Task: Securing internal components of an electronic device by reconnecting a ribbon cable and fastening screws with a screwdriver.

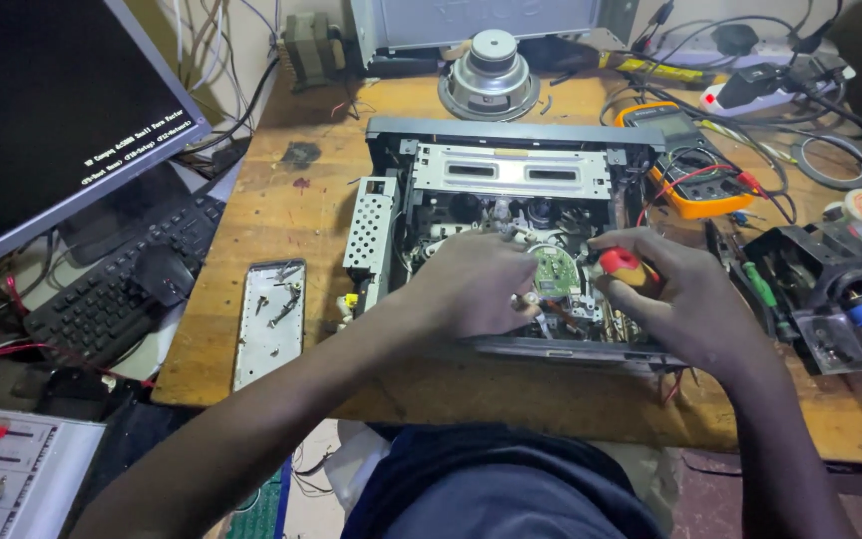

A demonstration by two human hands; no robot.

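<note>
Head view looks down over the person's dark-clothed lap to the wooden bench (251, 240), where both forearms reach into an opened disc player chassis (511, 230). Left hand (471, 284) rests with curled fingers over the mechanism, just left of a small round green circuit board (555, 269); whether its grip pinches anything I cannot tell, since the fingertips are hidden. Right hand (685, 299) has its grip closed around a red-handled screwdriver (619, 262), the handle poking out between thumb and forefinger and the shaft aimed down beside the green board. Left of the chassis lies a long pale tray (269, 329) holding a few loose screws and bits. Further left sit a black keyboard (117, 289) with a black mouse (160, 271) on it, below a tilted monitor (52, 110) showing white text on black. Right of the player stands an orange multimeter (685, 165) with red and black leads, and nearer the edge a black dismantled assembly (815, 279). Beyond the chassis, at the back of the bench, a bare loudspeaker driver (489, 75) rests cone-down amid tangled cables.
</note>
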